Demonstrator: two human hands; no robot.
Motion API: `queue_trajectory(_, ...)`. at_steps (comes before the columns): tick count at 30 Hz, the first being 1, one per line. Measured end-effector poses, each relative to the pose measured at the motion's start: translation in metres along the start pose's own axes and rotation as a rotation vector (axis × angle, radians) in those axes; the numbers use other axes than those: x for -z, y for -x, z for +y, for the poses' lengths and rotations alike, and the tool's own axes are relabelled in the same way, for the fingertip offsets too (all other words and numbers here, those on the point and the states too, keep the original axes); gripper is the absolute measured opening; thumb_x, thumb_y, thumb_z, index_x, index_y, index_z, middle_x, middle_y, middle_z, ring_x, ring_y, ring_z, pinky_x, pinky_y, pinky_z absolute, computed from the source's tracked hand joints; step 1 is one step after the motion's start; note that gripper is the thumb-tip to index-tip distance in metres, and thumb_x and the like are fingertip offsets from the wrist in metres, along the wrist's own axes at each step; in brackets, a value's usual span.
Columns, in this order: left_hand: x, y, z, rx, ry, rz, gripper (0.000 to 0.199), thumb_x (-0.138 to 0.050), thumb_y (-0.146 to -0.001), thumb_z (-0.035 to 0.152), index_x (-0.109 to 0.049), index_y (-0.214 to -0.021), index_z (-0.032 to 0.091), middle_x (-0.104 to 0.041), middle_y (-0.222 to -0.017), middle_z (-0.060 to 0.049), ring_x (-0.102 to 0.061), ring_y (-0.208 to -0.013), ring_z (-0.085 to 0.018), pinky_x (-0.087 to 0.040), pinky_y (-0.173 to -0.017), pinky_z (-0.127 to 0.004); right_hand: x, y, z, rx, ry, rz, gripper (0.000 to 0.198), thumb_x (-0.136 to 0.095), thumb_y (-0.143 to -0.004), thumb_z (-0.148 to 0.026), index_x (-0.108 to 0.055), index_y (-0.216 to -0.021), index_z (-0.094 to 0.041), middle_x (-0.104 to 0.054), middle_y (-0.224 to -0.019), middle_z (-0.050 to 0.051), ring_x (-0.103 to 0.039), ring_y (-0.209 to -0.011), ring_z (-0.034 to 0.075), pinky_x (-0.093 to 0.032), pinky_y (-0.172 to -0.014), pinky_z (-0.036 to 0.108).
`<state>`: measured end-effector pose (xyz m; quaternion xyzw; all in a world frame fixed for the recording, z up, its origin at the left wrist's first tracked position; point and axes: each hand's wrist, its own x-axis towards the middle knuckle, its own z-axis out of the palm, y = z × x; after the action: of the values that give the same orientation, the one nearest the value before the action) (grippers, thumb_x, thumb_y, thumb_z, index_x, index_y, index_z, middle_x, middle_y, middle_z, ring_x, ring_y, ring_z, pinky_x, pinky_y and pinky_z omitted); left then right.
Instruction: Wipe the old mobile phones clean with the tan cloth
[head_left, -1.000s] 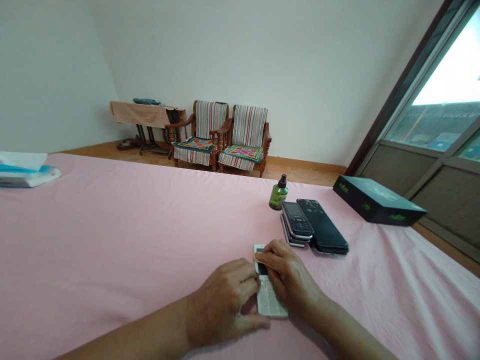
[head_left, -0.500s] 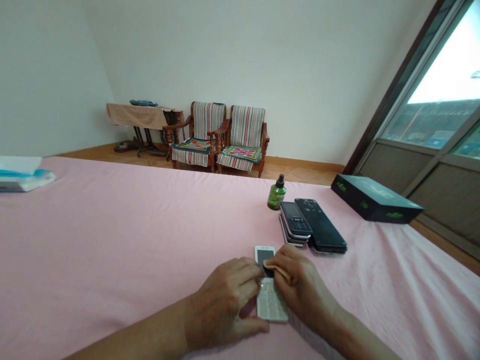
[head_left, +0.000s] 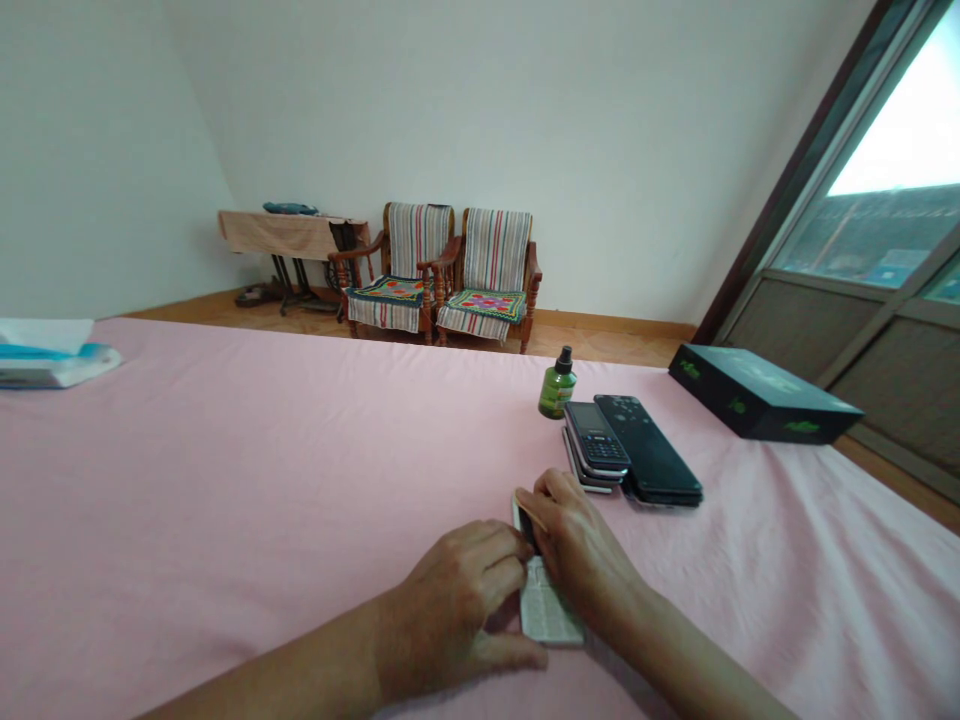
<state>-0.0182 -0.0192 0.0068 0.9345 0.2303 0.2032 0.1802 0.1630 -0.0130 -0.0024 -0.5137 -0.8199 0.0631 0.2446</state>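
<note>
A white keypad phone [head_left: 549,608] lies flat on the pink cloth, its dark screen away from me. My left hand [head_left: 461,600] holds it at the left edge, bent fingertips beside the screen and the thumb near the lower corner. Pinched in my right hand [head_left: 577,540] is a small yellowish cloth [head_left: 527,505], pressed on the top end of the phone. Most of the cloth and part of the screen are hidden by the fingers.
Beyond my right hand are a stack of keypad phones [head_left: 598,440], a stack of black smartphones [head_left: 652,450] and a green spray bottle [head_left: 556,388]. A black box [head_left: 757,395] sits at right, a tissue pack [head_left: 60,360] at far left. Two chairs [head_left: 450,275] stand behind.
My right hand has slid the cloth up the phone from mid-screen to the top end. The left hand keeps its place on the phone. The view has shifted slightly.
</note>
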Motion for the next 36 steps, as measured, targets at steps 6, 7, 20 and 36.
queue_trajectory(6, -0.002, 0.000, -0.001, -0.027, -0.005, 0.061, 0.039, -0.077, -0.077, 0.048, -0.064, -0.094, 0.016, -0.068, -0.099, -0.010, -0.062, -0.096, -0.026, -0.049, -0.090, -0.037, 0.005, 0.010, 0.009, -0.107, -0.039, 0.065, 0.026, -0.047, -0.084, 0.004, -0.064, -0.079, -0.016, -0.053, -0.080, 0.005, -0.051, -0.075, 0.018, -0.038, -0.066, 0.028)
queue_trajectory(7, -0.003, 0.000, -0.001, -0.031, -0.006, 0.072, 0.039, -0.078, -0.076, 0.047, -0.064, -0.093, 0.015, -0.068, -0.099, -0.010, -0.062, -0.096, -0.025, -0.049, -0.090, -0.037, 0.007, 0.011, 0.010, -0.125, -0.057, 0.076, 0.025, -0.048, -0.085, 0.002, -0.064, -0.078, -0.016, -0.053, -0.078, 0.004, -0.051, -0.073, 0.018, -0.038, -0.065, 0.028)
queue_trajectory(20, -0.004, 0.001, -0.002, -0.055, 0.000, 0.095, 0.040, -0.081, -0.074, 0.045, -0.063, -0.093, 0.015, -0.069, -0.103, -0.011, -0.062, -0.100, -0.027, -0.048, -0.092, -0.039, 0.006, 0.011, 0.027, -0.093, -0.290, 0.113, 0.030, -0.045, -0.094, -0.012, -0.069, -0.076, -0.017, -0.053, -0.075, 0.002, -0.054, -0.068, 0.014, -0.040, -0.061, 0.026)
queue_trajectory(36, -0.004, 0.001, -0.002, -0.070, -0.027, 0.103, 0.049, -0.086, -0.068, 0.043, -0.064, -0.100, 0.013, -0.070, -0.106, -0.011, -0.063, -0.102, -0.028, -0.050, -0.094, -0.040, 0.021, 0.057, 0.004, -0.078, -0.325, -0.070, 0.028, -0.039, -0.098, -0.017, -0.064, -0.084, -0.017, -0.054, -0.082, 0.005, -0.054, -0.073, 0.016, -0.041, -0.064, 0.027)
